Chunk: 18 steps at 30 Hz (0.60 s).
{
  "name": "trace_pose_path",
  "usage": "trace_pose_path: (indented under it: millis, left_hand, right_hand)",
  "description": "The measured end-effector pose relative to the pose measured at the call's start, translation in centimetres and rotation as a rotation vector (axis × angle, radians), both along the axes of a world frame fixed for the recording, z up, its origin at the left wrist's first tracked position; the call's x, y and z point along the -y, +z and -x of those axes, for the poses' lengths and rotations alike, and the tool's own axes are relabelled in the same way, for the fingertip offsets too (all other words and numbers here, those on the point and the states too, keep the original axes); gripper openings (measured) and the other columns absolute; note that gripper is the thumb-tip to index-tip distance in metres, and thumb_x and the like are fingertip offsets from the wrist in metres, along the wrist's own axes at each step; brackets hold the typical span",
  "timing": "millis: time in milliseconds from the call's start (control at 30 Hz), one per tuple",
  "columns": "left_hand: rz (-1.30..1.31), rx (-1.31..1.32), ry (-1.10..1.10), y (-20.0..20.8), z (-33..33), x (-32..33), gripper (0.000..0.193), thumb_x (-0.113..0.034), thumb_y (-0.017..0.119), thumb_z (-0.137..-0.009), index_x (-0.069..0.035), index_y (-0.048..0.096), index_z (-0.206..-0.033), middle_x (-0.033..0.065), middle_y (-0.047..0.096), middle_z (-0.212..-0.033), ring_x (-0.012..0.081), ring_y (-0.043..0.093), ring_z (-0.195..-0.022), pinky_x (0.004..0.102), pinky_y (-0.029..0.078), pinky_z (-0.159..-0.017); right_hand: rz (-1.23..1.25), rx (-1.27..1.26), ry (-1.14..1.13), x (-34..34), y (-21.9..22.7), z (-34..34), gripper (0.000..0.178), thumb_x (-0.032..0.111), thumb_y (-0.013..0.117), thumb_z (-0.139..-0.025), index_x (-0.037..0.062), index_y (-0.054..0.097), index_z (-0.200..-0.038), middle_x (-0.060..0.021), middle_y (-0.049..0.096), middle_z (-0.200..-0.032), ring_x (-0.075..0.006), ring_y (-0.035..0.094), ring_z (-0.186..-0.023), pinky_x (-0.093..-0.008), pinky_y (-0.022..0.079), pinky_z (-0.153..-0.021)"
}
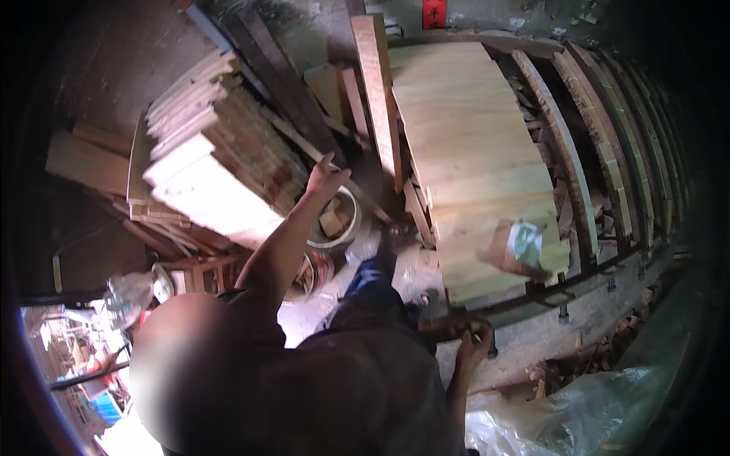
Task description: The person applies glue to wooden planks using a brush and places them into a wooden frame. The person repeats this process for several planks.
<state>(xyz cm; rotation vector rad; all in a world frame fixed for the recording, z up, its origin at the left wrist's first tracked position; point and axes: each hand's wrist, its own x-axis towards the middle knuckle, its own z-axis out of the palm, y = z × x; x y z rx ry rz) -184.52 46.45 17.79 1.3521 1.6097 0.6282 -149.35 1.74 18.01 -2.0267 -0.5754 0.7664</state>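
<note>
My left hand (328, 181) reaches forward, its fingers closed around a thin wooden strip (293, 137) that slants past a stack of boards. Below that hand stands a white bucket (352, 228) with wood offcuts in it. My right hand (475, 340) is low on the right, fingers curled beside a dark bar (441, 328) at the near edge of a rack; what it grips is too dark to make out. A broad pale wood panel (475, 152) lies on the rack, with a blurred brown and white object (517, 247) on its near end.
A tall stack of rough boards (220, 167) rises on the left. A long plank (376, 99) leans beside the panel. Several narrow wood strips (601, 144) line the rack's right side. Clear plastic sheeting (566, 414) and wood scraps (555, 376) lie at the lower right.
</note>
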Motion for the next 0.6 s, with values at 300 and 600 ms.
trace_pose_path:
  millis: [300, 600]
  left_hand:
    - [-0.476, -0.342, 0.052, 5.5, -9.0, -35.7, 0.115, -0.049, 0.083, -0.063, -0.001, 0.021, -0.147, 0.0258, 0.051, -0.130, 0.0375, 0.049, -0.123, 0.0408, 0.042, -0.103]
    - [-0.564, -0.211, 0.062, 7.7, -12.8, -43.3, 0.051, -0.049, 0.070, -0.075, 0.001, 0.065, -0.069, 0.0169, 0.066, -0.062, 0.0302, 0.069, -0.065, 0.0426, 0.054, -0.061]
  right_hand:
    - [0.544, 0.335, -0.251, -4.9, -3.5, 1.9, 0.036, 0.006, 0.068, -0.067, -0.0040, 0.061, -0.101, -0.0167, 0.065, -0.088, -0.0252, 0.063, -0.076, -0.0380, 0.053, -0.070]
    - [0.459, -0.217, -0.612, -5.3, -2.0, 2.2, 0.035, -0.008, 0.058, -0.069, -0.0040, 0.058, -0.103, -0.0147, 0.059, -0.078, -0.0186, 0.058, -0.057, -0.0295, 0.046, -0.048]
